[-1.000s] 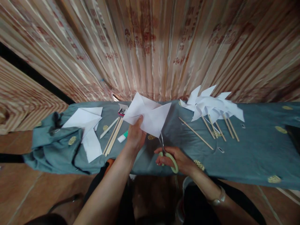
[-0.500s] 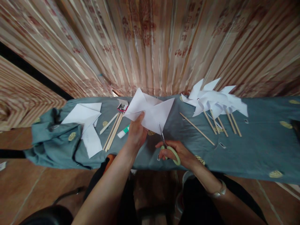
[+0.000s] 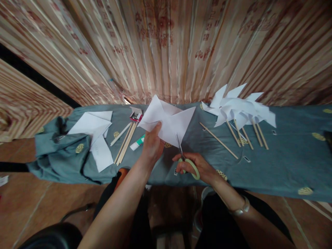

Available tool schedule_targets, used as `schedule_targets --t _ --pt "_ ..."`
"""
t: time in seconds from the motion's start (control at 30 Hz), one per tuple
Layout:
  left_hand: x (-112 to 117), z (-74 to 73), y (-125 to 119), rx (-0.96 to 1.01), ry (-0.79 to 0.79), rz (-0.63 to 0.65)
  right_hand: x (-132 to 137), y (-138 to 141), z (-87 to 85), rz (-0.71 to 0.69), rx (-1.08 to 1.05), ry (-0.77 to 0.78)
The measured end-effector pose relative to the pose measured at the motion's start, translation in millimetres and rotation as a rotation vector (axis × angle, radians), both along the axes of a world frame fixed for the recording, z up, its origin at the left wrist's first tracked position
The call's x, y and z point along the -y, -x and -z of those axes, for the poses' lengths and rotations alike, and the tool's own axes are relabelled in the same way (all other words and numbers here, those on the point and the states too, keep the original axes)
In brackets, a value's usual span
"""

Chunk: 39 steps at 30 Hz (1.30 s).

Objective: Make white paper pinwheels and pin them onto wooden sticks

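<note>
A white sheet of paper [image 3: 172, 126], slit in from its corners, is pinched in my left hand [image 3: 153, 143], thumb on top near its middle. My right hand [image 3: 198, 166] grips scissors [image 3: 192, 168] with pale green handles, fingers through the loops. The blades lie at the paper's lower right corner, pointing up toward its middle. Just left of the paper are an opened small box of pins [image 3: 136, 114], a green and white glue stick [image 3: 137, 142] partly behind my left hand, several wooden sticks [image 3: 126, 144] and a white pen-like stick [image 3: 120, 135].
White paper pinwheels [image 3: 238, 107] on wooden sticks lie overlapping at the right. A single wooden stick [image 3: 218, 140] rests between them and my right hand. Folded white paper [image 3: 102, 152] is at the left on the grey-green cloth [image 3: 293, 166]. Behind hangs a patterned curtain [image 3: 176, 52].
The paper's right tip has shifted slightly right and up. The scissors stay at the lower right corner, and both hands keep their holds. The view has moved a little.
</note>
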<state>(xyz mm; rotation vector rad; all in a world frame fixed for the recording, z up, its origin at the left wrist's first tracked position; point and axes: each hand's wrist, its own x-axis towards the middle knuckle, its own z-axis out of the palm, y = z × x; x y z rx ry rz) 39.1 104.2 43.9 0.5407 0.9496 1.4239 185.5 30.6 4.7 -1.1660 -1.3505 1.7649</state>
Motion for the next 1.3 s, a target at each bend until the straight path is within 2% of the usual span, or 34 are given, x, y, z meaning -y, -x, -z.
schedule_targets --t 0.3,0.5,0.7,1.3 --pt "-0.2 0.0 0.5 0.032 -0.01 -0.014 0.7 1.6 -0.4 0.019 0.016 -0.005" --pt "0.4 -4.4 0.5 0.009 0.046 -0.043 1.0 4.0 3.8 0.045 0.019 0.018" --pt "0.7 -2.7 2.9 0.038 -0.015 -0.027 0.5 6.1 3.5 0.057 0.007 0.036" --pt "-1.0 1.1 7.0 0.085 -0.051 -0.056 -0.1 11.3 2.7 0.121 -0.019 0.092"
